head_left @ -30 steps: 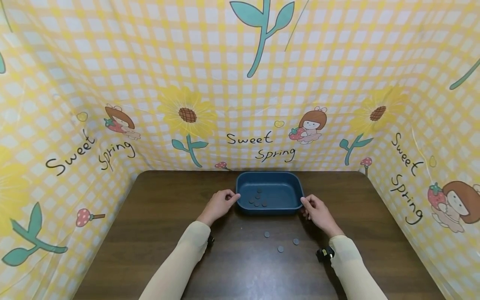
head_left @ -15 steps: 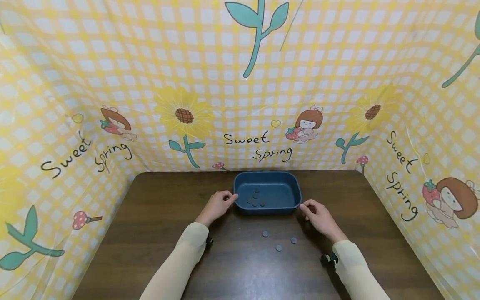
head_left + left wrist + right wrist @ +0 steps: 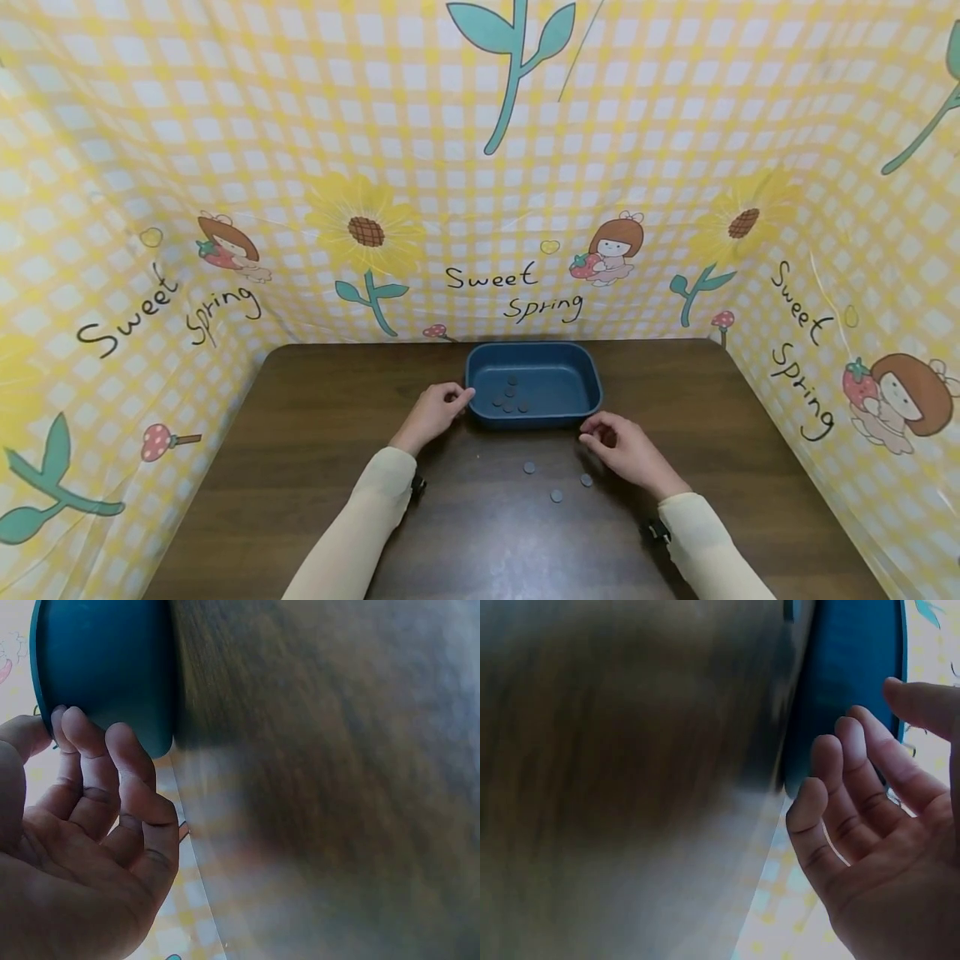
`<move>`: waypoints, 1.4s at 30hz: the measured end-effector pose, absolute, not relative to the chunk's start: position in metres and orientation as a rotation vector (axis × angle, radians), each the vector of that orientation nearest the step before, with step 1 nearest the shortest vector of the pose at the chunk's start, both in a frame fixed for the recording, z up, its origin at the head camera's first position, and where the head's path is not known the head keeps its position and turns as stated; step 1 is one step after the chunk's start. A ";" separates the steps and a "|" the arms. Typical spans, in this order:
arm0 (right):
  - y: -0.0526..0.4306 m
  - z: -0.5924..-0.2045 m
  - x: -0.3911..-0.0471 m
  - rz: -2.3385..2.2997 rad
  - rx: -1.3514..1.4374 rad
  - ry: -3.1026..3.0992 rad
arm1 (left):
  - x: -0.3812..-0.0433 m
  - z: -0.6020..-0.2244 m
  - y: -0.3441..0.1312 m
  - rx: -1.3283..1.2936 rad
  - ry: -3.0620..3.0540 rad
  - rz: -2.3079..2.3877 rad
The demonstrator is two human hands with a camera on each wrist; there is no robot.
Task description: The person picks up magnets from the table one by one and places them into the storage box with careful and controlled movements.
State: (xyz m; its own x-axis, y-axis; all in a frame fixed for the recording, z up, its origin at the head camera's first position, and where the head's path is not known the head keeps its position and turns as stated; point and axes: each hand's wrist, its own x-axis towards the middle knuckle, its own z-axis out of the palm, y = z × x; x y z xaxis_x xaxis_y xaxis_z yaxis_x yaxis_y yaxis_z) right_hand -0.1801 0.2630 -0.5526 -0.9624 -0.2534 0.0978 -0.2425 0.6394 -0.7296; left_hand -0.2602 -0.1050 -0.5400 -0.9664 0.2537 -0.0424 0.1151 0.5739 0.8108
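A blue rectangular tray (image 3: pixel 536 422) stands at the far edge of the table, with several small round coin-like discs (image 3: pixel 510 391) lying in its left part. My left hand (image 3: pixel 433 412) pinches the tray's left rim between thumb and fingers; in the left wrist view its other fingers curl near the tray wall (image 3: pixel 105 667). Off the tray's front right corner, my right hand (image 3: pixel 633 450) is held with fingers loosely bent and nothing in them. Three similar discs lie on the table before the tray: one left (image 3: pixel 529 468), one nearest (image 3: pixel 557 496) and one right (image 3: pixel 587 480), close to the right hand.
The dark wooden table (image 3: pixel 322 517) is enclosed at the back and sides by a yellow checked cloth (image 3: pixel 405 108) with printed flowers and lettering. A small black device (image 3: pixel 657 530) is strapped at the right wrist.
My right hand has let go of the tray's right rim and moved left and nearer, toward the loose discs. The left hand stays at the left rim. The view has shifted slightly.
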 end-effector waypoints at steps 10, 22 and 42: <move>0.237 -0.553 -0.179 -1.103 -0.741 2.836 | -0.261 -0.541 -0.104 0.300 2.653 1.356; 0.213 -0.548 -0.181 -0.846 -0.892 2.820 | -0.261 -0.541 -0.105 0.288 2.640 1.363; 0.191 -0.550 -0.184 -0.631 -0.987 2.831 | -0.261 -0.542 -0.105 0.290 2.623 1.390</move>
